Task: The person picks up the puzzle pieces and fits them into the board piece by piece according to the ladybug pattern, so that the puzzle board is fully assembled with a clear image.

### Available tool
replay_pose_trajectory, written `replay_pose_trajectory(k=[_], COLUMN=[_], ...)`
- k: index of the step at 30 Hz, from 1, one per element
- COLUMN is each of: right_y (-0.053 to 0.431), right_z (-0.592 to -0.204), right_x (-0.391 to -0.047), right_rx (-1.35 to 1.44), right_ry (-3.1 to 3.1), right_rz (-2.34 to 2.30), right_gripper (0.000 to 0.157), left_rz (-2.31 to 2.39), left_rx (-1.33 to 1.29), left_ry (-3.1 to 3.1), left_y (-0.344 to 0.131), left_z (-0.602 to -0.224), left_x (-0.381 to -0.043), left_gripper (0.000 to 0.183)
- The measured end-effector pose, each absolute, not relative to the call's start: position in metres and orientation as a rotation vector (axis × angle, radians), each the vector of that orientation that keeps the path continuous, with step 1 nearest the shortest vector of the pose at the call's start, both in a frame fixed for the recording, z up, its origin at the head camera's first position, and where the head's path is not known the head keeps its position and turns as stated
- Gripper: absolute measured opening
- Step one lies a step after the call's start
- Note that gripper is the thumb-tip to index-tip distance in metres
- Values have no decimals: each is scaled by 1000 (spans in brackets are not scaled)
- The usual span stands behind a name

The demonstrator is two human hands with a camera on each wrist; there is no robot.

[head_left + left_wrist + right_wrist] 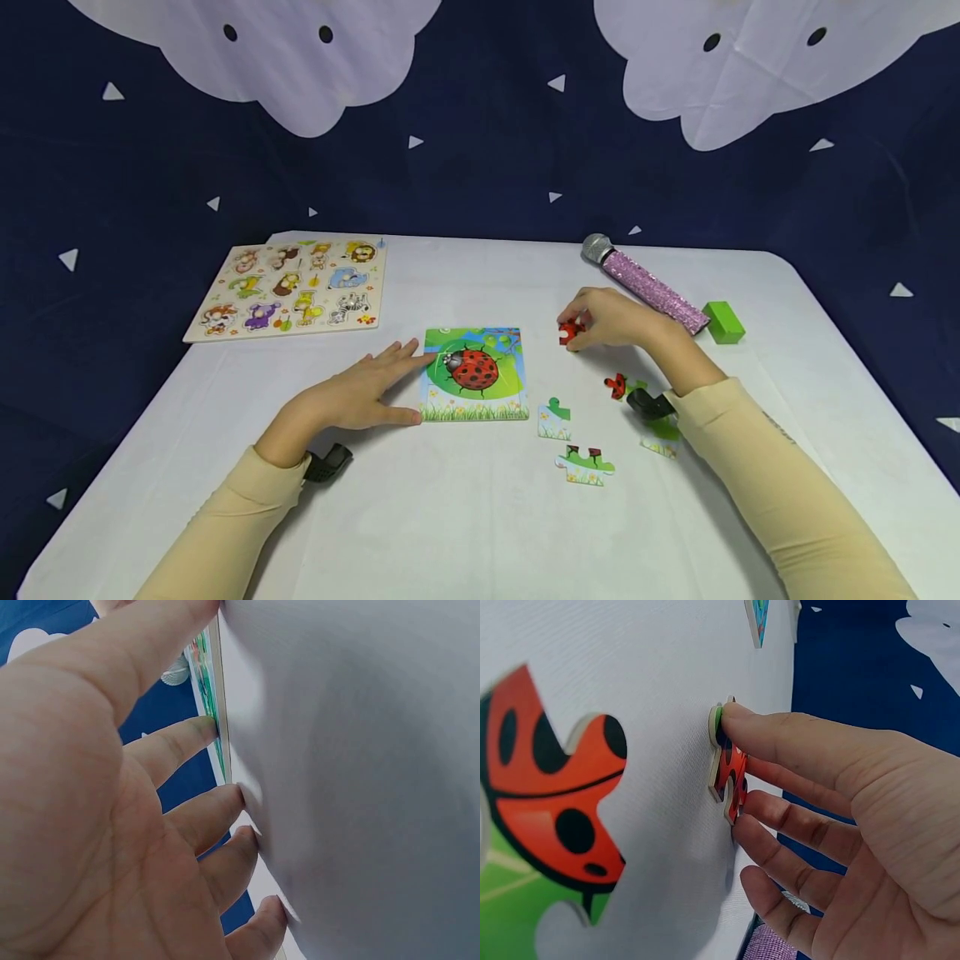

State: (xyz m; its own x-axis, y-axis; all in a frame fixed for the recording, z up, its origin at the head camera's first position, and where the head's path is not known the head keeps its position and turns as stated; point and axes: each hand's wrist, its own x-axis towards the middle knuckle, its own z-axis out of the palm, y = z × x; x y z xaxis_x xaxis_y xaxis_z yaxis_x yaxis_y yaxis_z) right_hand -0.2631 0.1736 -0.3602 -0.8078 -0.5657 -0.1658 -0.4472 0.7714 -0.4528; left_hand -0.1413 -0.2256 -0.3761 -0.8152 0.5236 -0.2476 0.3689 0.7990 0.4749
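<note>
A square ladybug picture board (472,408) lies flat on the white table. Against its left side my left hand (352,392) is spread, index fingertip and thumb at the edge and the other fingertips on the cloth. To the right of the board, my right hand (617,321) pinches a red, black-spotted jigsaw piece (731,761) between thumb and fingers, tilted up close over the cloth. Loose on the table nearer the front are a grass-and-flower piece (555,425), a piece with ladybug legs (587,468) and a red spotted piece (555,787), partly behind the right wrist in the head view.
An animal peg puzzle (300,292) lies at the back left. Behind my right hand rest a pink glittery microphone (652,292) and a green block (723,322). Another grass piece (660,447) lies beneath the right wrist. A dark blue curtain (480,183) hangs behind the table.
</note>
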Motion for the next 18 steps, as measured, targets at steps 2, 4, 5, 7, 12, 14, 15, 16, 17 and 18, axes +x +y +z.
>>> replay_pose_trajectory(k=[2, 4, 5, 7, 12, 14, 15, 16, 17, 18], right_y=[173, 173, 173, 173, 172, 171, 171, 171, 171, 170], right_z=[-361, -361, -361, -362, -361, -359, -359, -358, -357, -357], right_x=[-263, -264, -264, -264, -264, -263, -263, -263, -262, -262], right_rx=[-782, -783, -785, -790, -805, -810, -813, -814, -814, -815], right_ry=[2674, 2673, 2674, 2674, 2665, 2659, 2656, 2653, 2649, 2646], right_rz=[-567, -561, -559, -557, -558, -558, -556, -555, -555, -553], right_gripper=[44, 44, 44, 43, 41, 41, 41, 40, 40, 40], left_rz=[583, 582, 582, 580, 580, 584, 587, 588, 591, 593], left_rx=[673, 673, 673, 667, 671, 676, 682, 689, 694, 687], left_ry=[2618, 2619, 2618, 2617, 2616, 2614, 2614, 2614, 2614, 2611], left_y=[-226, -226, -226, -227, -227, -227, -227, -227, -227, -227], left_z=[-377, -378, -378, -378, -378, -378, -378, -378, -377, -378], left_x=[-142, -142, -143, -143, -143, -142, -142, -142, -142, -142], left_gripper=[89, 89, 89, 89, 89, 89, 90, 90, 90, 90])
